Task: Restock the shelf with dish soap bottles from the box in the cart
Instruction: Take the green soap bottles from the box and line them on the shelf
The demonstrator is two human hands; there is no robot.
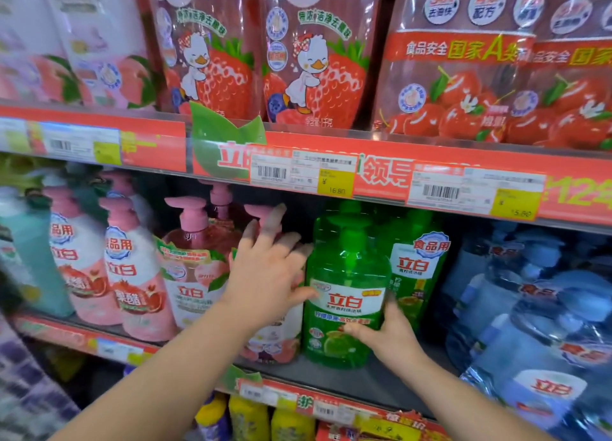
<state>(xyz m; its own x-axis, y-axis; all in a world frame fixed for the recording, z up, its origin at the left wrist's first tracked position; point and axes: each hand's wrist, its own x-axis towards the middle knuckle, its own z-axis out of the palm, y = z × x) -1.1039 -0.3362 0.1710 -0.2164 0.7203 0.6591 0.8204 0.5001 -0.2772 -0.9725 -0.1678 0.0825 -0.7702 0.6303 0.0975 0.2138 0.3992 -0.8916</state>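
Note:
A green dish soap bottle (344, 295) with a pump top stands upright on the middle shelf (331, 377). My right hand (390, 334) holds its lower right side, thumb across the front label. My left hand (268, 275) is spread with straight fingers, thumb touching the green bottle's left edge and fingers resting against a pink bottle (271, 341) beside it. A second green bottle (417, 268) stands behind to the right. The box and cart are out of view.
Pink pump bottles (132, 275) fill the shelf to the left, large blue jugs (530, 324) crowd the right. Red refill pouches (314, 53) sit on the shelf above, behind a price rail (381, 175). Yellow bottles (251, 417) stand on the shelf below.

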